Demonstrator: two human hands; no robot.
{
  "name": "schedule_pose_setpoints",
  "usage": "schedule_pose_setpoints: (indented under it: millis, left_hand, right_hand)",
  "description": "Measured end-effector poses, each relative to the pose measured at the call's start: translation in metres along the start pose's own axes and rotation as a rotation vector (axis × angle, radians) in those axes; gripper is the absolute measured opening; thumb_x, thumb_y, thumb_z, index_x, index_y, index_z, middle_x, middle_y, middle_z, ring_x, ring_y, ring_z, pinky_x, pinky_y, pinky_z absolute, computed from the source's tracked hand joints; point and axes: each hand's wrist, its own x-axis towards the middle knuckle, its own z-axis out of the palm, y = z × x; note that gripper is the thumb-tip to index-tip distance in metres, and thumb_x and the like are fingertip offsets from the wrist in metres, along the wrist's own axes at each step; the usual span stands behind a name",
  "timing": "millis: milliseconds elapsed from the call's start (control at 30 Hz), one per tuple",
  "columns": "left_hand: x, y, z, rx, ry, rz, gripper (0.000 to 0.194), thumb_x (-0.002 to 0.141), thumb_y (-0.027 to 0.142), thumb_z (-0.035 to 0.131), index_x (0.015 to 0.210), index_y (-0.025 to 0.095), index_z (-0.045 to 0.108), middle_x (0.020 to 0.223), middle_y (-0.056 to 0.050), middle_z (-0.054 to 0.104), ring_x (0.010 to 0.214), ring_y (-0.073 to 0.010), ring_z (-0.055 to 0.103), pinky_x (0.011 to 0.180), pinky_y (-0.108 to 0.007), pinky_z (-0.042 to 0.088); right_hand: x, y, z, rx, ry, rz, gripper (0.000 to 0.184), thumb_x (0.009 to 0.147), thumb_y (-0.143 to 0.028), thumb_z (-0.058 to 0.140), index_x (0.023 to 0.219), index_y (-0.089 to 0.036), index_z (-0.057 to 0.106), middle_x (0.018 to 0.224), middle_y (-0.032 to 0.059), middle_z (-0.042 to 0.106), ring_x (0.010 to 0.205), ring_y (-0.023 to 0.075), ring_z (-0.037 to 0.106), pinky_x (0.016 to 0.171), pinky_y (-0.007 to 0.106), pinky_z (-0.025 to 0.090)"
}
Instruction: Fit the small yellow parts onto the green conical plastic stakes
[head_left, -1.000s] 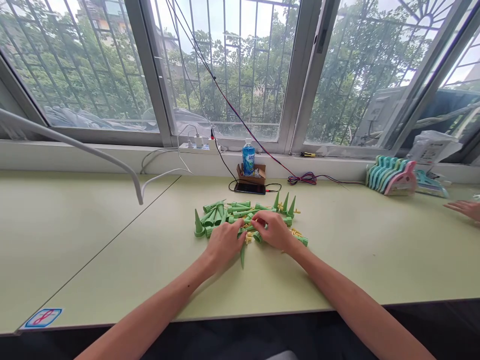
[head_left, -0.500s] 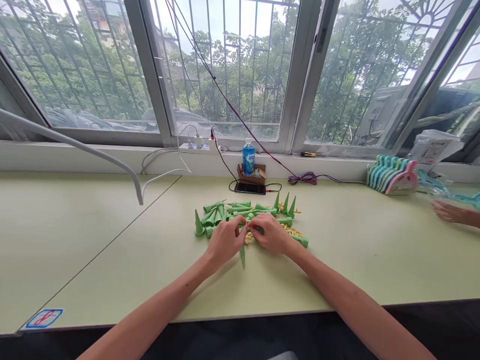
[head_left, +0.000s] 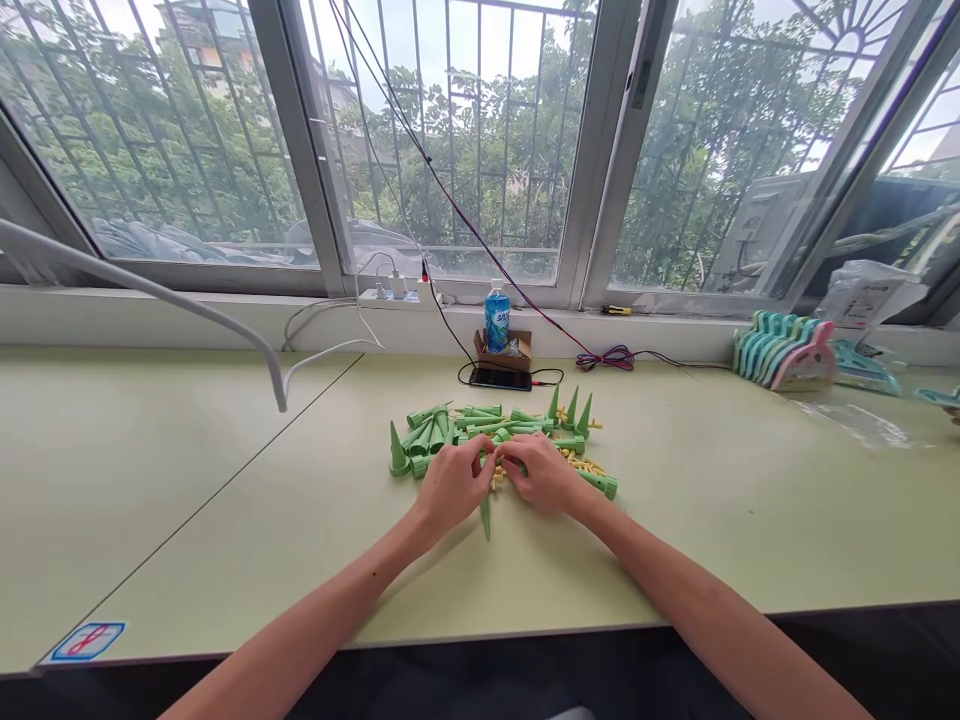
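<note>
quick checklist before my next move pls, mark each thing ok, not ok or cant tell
1. Left hand and right hand close together at the fingertips: ok.
2. What the fingertips pinch, if anything: cannot tell, the fingers hide it.
3. Green spike below the left hand firmly held: cannot tell, its upper end is covered.
4. Green cone spikes and yellow pieces kept separate: not ok, they lie mixed.
5. Black phone clear of both hands: ok, it lies beyond the pile.
6. Blue pump bottle upright: ok.
</note>
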Motion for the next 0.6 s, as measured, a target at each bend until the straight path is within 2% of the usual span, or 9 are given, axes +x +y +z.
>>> schedule_pose_setpoints:
  millis: [267,600]
  left_hand:
    - [0.0003,-0.0023,0.0020,0.018,-0.004,0.012,0.020,0.091,0.032,0.050,0.086,0.020,0.064,0.052,0.003,0.052,0.047,-0.0137,0.046,0.056,-0.025,0.032]
    - [-0.0001,-0.0012,0.0016,0.027,-0.006,-0.003,0.019,0.090,0.030,0.050,0.085,0.020,0.066,0.052,0.004,0.052,0.049,-0.0133,0.046,0.055,-0.024,0.032]
  right_hand:
    - [-0.0007,0.0027,0.0018,-0.060,-0.058,-0.016,0.025,0.081,-0.004,0.061,0.096,-0.022,0.071,0.078,0.0017,0.063,0.079,0.0177,0.056,0.074,0.032,0.033]
    - [0.0008,0.0020,0.0006,-0.123,-0.142,-0.003,0.015,0.089,-0.009,0.060,0.093,-0.020,0.070,0.077,0.0020,0.058,0.079,0.0176,0.052,0.076,0.031,0.034]
